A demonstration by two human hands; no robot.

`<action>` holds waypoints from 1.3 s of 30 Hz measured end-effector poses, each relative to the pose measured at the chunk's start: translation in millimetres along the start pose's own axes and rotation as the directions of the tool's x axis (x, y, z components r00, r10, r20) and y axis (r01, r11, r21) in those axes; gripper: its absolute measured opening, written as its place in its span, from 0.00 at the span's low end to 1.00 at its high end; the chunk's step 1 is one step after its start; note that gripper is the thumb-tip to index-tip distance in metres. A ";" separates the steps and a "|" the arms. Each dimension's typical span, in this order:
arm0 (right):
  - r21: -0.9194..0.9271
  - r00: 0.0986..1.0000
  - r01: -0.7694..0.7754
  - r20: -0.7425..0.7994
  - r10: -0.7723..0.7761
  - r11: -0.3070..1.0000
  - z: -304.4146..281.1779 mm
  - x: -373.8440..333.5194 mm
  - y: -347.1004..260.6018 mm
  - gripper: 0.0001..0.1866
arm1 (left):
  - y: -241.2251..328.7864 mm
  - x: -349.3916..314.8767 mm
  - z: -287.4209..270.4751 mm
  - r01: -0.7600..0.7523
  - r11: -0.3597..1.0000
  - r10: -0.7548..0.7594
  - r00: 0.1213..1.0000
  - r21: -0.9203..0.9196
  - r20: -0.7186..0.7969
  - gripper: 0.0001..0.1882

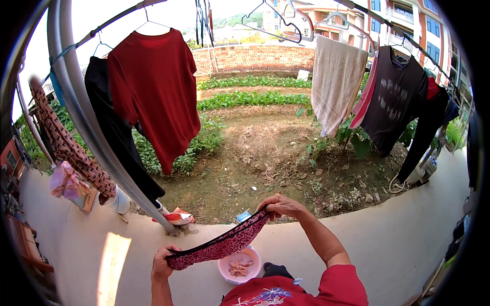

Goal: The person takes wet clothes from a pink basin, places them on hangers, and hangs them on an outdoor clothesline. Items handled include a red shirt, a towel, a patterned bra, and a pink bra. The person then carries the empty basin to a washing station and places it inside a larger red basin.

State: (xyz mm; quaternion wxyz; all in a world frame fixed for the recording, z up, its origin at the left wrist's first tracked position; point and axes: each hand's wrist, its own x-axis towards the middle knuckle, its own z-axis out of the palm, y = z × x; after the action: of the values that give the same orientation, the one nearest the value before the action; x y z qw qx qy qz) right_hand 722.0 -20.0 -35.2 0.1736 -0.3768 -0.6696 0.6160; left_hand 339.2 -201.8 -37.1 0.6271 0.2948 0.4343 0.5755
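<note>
Stretched between my two hands is a pink-and-dark patterned garment (222, 248) with a black elastic edge, apparently a pair of underpants. My left hand (162, 262) pinches its lower left end, and my right hand (284, 206) grips the upper right end, farther out from my body. The cloth slants up to the right and hangs clear of the ground. Partly beneath it, a pink basin (253, 272) stands on the concrete with some wet-looking pinkish cloth (240, 268) inside.
A red T-shirt (155, 86) and black trousers (97, 97) hang at left beside a metal post (84, 109). At right hang a beige towel (337, 81) and a dark T-shirt (393, 97). Bare hangers (273, 33) dangle overhead. Beyond the concrete edge lies a garden bed (255, 148).
</note>
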 end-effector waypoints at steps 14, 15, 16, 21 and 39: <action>-0.896 0.615 0.263 -0.130 -0.778 0.357 -74.0 -11.1 -147.3 0.10 | 3.5 34.2 95.1 0.052 0.946 -0.077 0.995 0.320 0.067 0.12; -0.966 0.466 0.148 -0.121 -0.877 0.211 -75.7 -7.8 -180.5 0.10 | 1.0 37.9 100.6 0.082 0.936 -0.111 0.992 0.342 0.067 0.12; -0.993 0.336 0.070 -0.069 -0.939 0.098 -82.1 -3.0 -211.2 0.12 | -1.2 41.8 106.3 0.108 0.926 -0.144 0.987 0.362 0.074 0.11; -0.852 0.057 -0.523 0.008 -0.998 -0.037 -133.1 36.3 -345.1 0.14 | -21.4 55.1 111.9 0.015 0.937 -0.048 0.995 0.349 0.085 0.11; -0.755 0.141 -0.280 -0.644 -0.752 0.593 -205.9 69.5 -394.3 0.09 | -53.6 47.8 93.8 0.091 0.990 -0.092 0.996 0.112 -0.003 0.10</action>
State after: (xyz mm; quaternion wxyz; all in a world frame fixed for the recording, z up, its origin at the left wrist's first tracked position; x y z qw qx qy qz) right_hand 705.3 189.9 362.8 0.4907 -0.5724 -0.6387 -0.1534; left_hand 445.1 -151.6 -51.4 0.6358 0.3098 0.4783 0.5206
